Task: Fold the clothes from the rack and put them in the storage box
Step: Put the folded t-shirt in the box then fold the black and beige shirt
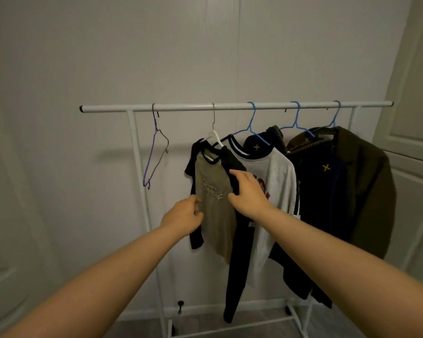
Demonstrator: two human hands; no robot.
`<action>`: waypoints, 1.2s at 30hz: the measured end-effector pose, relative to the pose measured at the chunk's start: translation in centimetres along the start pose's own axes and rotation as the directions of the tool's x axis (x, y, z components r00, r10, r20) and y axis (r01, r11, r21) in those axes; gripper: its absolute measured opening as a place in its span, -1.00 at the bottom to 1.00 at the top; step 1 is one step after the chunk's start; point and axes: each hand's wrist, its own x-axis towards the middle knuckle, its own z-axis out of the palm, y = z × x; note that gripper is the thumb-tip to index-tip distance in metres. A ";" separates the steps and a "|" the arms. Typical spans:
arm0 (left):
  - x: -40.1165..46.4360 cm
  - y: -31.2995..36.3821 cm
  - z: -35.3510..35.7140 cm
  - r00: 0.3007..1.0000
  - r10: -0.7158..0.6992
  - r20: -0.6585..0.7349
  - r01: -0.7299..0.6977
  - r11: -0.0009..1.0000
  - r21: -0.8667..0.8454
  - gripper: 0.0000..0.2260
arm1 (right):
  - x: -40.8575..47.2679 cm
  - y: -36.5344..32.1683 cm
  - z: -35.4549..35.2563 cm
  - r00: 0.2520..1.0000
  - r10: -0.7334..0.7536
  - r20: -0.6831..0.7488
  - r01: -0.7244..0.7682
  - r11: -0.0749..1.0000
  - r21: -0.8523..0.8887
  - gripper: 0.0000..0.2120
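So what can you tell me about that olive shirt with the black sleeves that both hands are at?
The olive shirt looks like soft knit cloth: an olive-tan front with pale cursive lettering across the chest, black neck trim and black sleeves. It hangs on a white hanger, leftmost of the clothes on the white rack, slightly skewed. The left hand pinches its left edge near the sleeve; the right hand lies on its right shoulder and sleeve, fingers spread. A white shirt hangs right beside it.
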 end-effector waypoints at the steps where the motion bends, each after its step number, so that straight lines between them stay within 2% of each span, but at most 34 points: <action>1: 0.8 -0.4 -0.2 1.000 0.002 0.004 -0.002 1.000 -0.006 -0.63 | 0.9 -0.1 0.1 1.000 0.014 0.001 -0.014 0.999 -0.034 -0.33; 4: 3.0 -1.6 -0.9 1.000 0.010 0.029 -0.010 1.000 0.002 -0.62 | 3.4 -0.2 0.3 0.999 0.042 -0.008 -0.042 0.993 -0.113 -0.28; 7: 4.3 -2.6 -1.3 0.999 0.006 0.045 -0.006 1.000 -0.003 -0.61 | 5.8 0.3 1.0 0.997 0.078 -0.027 -0.080 0.992 -0.100 -0.23; 12: 5.8 -3.8 -2.1 0.999 0.031 0.032 -0.030 0.999 -0.021 -0.63 | 10.5 1.0 1.7 0.974 0.224 0.031 -0.212 0.954 -0.212 -0.18; 14: 6.3 -4.2 -2.3 1.000 0.021 0.017 -0.020 0.999 -0.050 -0.64 | 12.0 1.3 2.2 0.972 0.234 -0.002 -0.228 0.947 -0.226 -0.25; 17: 7.0 -4.9 -2.7 1.000 -0.002 0.004 0.003 0.995 -0.095 -0.66 | 13.9 1.3 2.6 0.963 0.257 -0.077 -0.268 0.935 -0.231 -0.49; 21: 7.4 -5.6 -2.8 0.999 -0.024 -0.021 0.021 0.991 -0.135 -0.66 | 16.0 0.8 2.7 0.947 0.318 -0.045 -0.317 0.903 -0.289 -0.65; 23: 7.5 -5.8 -2.7 0.999 -0.048 -0.015 0.045 0.990 -0.134 -0.66 | 17.0 0.8 2.7 0.944 0.331 -0.006 -0.321 0.912 -0.254 -0.70; 26: 7.7 -6.2 -2.9 0.997 -0.073 -0.015 0.071 0.991 -0.112 -0.66 | 17.7 0.8 2.7 0.950 0.311 -0.019 -0.309 0.933 -0.187 -0.72; 32: 9.1 -5.9 -3.2 0.996 -0.089 -0.026 0.087 0.995 -0.053 -0.65 | 17.2 2.4 0.7 0.978 0.151 -0.145 -0.182 0.955 -0.233 -0.69; 36: 11.1 -4.8 -4.1 0.991 -0.065 -0.121 0.061 0.997 -0.042 -0.59 | 17.0 4.1 -1.3 0.983 0.104 -0.154 -0.126 0.982 -0.139 -0.67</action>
